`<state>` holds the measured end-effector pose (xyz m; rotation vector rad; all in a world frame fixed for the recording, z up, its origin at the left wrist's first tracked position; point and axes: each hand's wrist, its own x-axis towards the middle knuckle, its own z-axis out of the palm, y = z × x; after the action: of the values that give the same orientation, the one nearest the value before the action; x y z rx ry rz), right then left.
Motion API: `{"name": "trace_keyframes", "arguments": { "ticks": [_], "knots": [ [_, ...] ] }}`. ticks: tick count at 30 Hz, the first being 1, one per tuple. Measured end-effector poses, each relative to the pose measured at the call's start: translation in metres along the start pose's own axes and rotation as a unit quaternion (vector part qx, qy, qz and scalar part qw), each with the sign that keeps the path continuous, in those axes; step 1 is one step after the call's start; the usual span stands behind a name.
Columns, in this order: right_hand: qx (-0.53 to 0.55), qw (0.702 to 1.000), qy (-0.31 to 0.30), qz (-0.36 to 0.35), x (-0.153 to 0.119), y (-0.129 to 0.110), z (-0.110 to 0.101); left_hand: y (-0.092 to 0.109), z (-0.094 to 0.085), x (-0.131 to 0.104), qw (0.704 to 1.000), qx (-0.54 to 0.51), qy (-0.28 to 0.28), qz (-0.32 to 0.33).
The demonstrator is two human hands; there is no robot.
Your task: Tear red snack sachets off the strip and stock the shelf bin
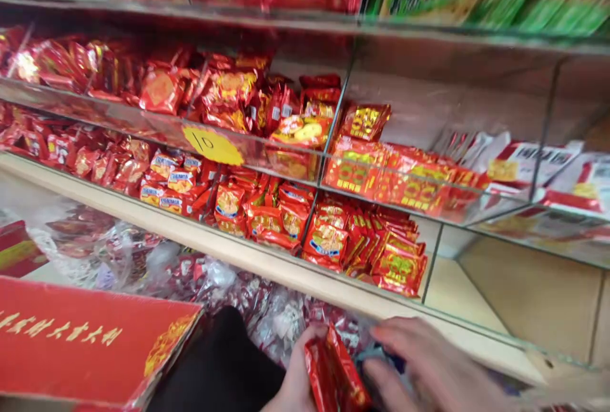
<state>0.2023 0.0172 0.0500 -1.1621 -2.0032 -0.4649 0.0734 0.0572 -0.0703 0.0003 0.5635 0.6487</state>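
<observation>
At the bottom middle of the frame, the left hand (296, 377) is wrapped around a small stack of red foil packets (336, 377), thumb up along their near face, so they stand on edge with the long axis running from upper left to lower right. Just beside them, to the right, the right hand (429, 364) hovers with fingers loosely spread and bent, empty as far as the blur allows; the left is plainly the hand that has them. Behind both hands lies a heap of clear-wrapped sweets (267, 310), and at the lower left a red carton (71, 336) with gold lettering. Above runs a pale wooden shelf edge (200, 234), then glass-fronted bins of red snack packets (333, 234), with a yellow price tag (212, 145) marked 10 higher up, left of centre.
</observation>
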Motion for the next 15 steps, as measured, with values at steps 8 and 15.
{"name": "trace_keyframes", "arguments": {
  "ticks": [8, 15],
  "knots": [
    [0.330, 0.808, -0.122, 0.473, -0.139, 0.011, 0.072, -0.022, -0.009, 0.014, 0.992, 0.041, 0.080, -0.092],
    [0.362, 0.725, -0.034, 0.586, -0.141, 0.035, 0.056, -0.031, -0.011, 0.025, 0.981, 0.130, 0.135, -0.055]
  ]
}}
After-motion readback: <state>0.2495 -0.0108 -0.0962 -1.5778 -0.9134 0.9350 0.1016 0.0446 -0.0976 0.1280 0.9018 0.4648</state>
